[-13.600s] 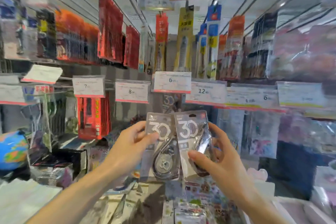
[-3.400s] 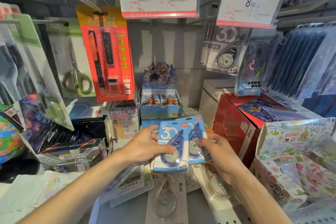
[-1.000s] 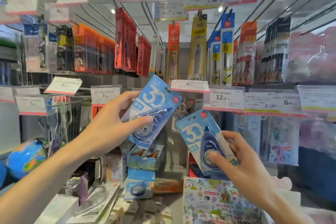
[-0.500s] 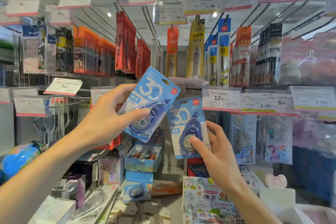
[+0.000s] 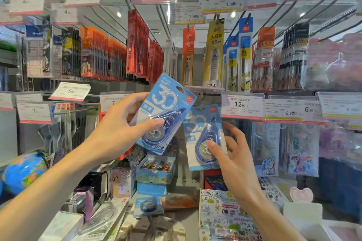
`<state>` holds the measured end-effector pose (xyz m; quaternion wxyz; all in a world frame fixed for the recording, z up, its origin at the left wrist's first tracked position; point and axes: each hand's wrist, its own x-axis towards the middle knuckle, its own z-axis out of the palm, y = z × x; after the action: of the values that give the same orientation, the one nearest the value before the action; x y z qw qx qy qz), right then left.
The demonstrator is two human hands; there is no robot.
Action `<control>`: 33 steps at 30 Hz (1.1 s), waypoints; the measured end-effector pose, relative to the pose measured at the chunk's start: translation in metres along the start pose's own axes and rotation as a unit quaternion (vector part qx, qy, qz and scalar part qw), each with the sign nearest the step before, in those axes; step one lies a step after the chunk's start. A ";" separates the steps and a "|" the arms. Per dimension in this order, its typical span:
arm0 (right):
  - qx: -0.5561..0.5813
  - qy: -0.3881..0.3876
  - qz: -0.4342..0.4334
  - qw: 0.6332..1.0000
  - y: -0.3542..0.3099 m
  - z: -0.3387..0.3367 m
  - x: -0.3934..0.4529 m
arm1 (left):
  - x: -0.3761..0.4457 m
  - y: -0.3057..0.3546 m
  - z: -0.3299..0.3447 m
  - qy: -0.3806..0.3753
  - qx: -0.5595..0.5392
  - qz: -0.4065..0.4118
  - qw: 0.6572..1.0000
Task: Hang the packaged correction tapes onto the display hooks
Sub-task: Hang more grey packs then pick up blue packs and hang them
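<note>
Two blue carded correction tapes are raised in front of the display. My left hand [image 5: 119,133] grips one correction tape pack [image 5: 166,103], tilted to the right, thumb on its blister. My right hand [image 5: 233,154] holds the second correction tape pack [image 5: 201,125] upright, thumb on the blister; its top reaches the shelf edge under a price tag, and I cannot tell whether it is on a hook. A third blue correction tape [image 5: 147,205] lies on the lower shelf.
Rows of metal display hooks [image 5: 162,19] carry pens and refills above. Price tags [image 5: 242,106] line the rail at hand height. A globe [image 5: 23,172] sits low left, and boxes and sticker packs [image 5: 223,215] crowd the lower shelf.
My right hand has lifted its pack up and slightly right toward the rail below the price tags. My left hand has stayed about where it was, still holding its pack tilted.
</note>
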<state>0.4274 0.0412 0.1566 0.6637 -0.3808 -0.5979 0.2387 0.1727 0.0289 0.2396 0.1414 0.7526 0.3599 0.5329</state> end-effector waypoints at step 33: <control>-0.217 -0.022 0.052 0.975 0.043 -0.007 0.072 | -0.019 -0.053 0.058 0.081 -0.097 -0.064 0.990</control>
<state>0.4527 0.1213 0.1666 0.5386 -0.5413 -0.6289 0.1460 0.2010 0.0631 0.1723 0.2182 0.6650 0.3644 0.6143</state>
